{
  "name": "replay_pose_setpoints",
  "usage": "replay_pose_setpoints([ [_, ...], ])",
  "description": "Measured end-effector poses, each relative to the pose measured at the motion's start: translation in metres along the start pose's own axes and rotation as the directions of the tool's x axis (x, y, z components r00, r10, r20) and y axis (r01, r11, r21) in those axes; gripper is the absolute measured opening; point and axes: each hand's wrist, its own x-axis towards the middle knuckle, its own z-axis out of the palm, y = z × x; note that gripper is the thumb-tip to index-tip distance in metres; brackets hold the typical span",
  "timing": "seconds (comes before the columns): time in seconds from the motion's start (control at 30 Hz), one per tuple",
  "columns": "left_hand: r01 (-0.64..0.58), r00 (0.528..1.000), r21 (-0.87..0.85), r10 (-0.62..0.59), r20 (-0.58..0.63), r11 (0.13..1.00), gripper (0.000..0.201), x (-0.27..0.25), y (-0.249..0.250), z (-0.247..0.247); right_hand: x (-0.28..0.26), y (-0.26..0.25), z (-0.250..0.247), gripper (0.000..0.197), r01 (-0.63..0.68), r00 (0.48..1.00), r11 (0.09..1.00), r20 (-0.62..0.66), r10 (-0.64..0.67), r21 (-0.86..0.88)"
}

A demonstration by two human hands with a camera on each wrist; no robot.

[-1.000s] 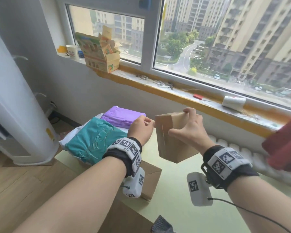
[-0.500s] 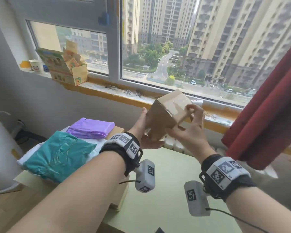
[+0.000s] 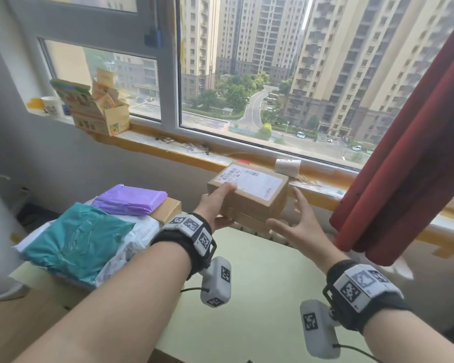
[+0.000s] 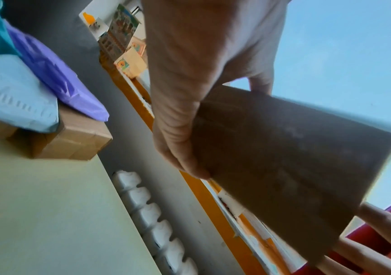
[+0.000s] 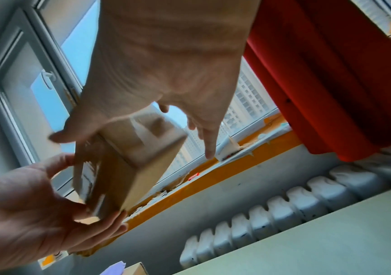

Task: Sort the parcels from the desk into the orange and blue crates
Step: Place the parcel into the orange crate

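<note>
1. Cardboard parcel (image 3: 249, 191) is held in the air above the far edge of the surface (image 3: 260, 284), label side up.
2. Left hand (image 3: 215, 205) grip is closed on the parcel: thumb on top, fingers beneath.
3. Right hand (image 3: 298, 221) is seen at 3 o'clock of the parcel, fingers spread, grip open; contact cannot be told.
4. Teal bag (image 3: 76, 237) and purple bag (image 3: 130, 199) are stacked at 9 o'clock on the surface.

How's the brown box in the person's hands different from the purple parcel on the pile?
The brown box is stiff cardboard with square edges; the purple parcel is a soft, wrinkled plastic bag. The box is held up in the left hand, above the desk; the purple parcel lies flat on the stack. The box shows a white printed label; none is visible on the purple one.
</note>
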Motion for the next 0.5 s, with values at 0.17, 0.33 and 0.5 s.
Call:
replay_pose_setpoints([
  [0.17, -0.108, 0.994, 0.146, 0.108, 0.007, 0.983, 0.068, 0.0, 0.002, -0.002, 0.008, 0.004, -0.016, 0.118, -0.098, 0.993, 0.988, -0.056, 0.105, 0.123],
  [0.33, -0.146, 0.984, 0.288, 0.109, 0.142, 0.946, 0.084, -0.007, -0.002, 0.003, 0.007, 0.003, -0.027, 0.108, -0.161, 0.987, 0.982, 0.032, 0.158, 0.104],
  [0.5, -0.147, 0.968, 0.327, 0.068, 0.24, 0.934, 0.085, -0.017, -0.009, 0.017, -0.003, 0.016, -0.029, 0.1, -0.266, 0.955, 0.952, 0.176, 0.238, 0.155],
])
